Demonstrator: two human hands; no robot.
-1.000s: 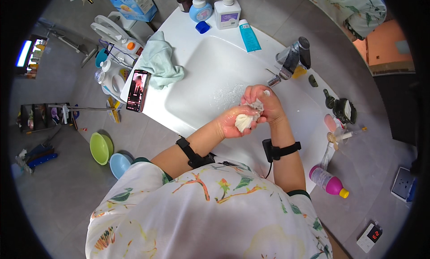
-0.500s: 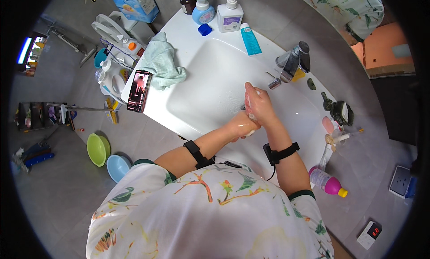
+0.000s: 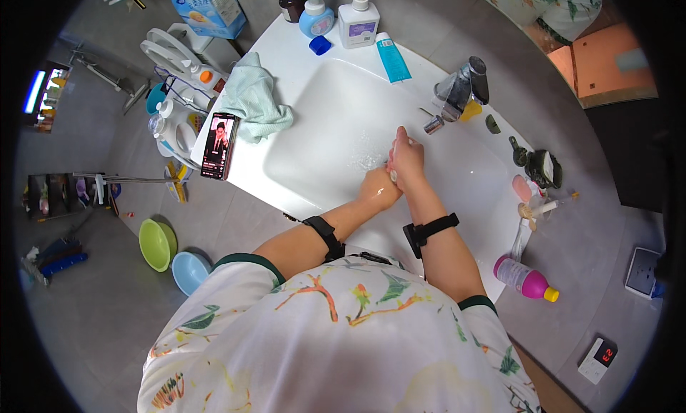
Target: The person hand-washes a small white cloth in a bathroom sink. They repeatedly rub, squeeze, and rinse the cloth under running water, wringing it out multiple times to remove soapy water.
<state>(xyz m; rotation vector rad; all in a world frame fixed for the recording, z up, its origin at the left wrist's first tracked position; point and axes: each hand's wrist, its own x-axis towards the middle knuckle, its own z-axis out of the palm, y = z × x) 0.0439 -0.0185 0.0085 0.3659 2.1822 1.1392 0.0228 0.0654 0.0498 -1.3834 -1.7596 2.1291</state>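
Observation:
Over the white washbasin (image 3: pixel 314 106), my left hand (image 3: pixel 379 188) and my right hand (image 3: pixel 408 160) are pressed together, wet and streaked with white lather. Both are closed, and most of the left fingers are hidden. A pale bit shows between them; whether it is lather or a piece of soap I cannot tell. My right thumb points away from me, toward the faucet (image 3: pixel 464 88). White bubbles lie in the basin just beyond the left hand. Each forearm wears a black strap.
A phone (image 3: pixel 218 145) and a pale green cloth (image 3: pixel 256 98) lie on the left rim. Behind stand a pump bottle (image 3: pixel 359 23), a foam dispenser (image 3: pixel 316 18) and a teal tube (image 3: pixel 393 58). A pink bottle (image 3: pixel 525 277) lies right; a green basin (image 3: pixel 157 245) sits lower left.
My hands have shifted against each other, and the left now shows its back more. More bubbles have appeared in the basin. The view has moved slightly, and the phone's picture has changed.

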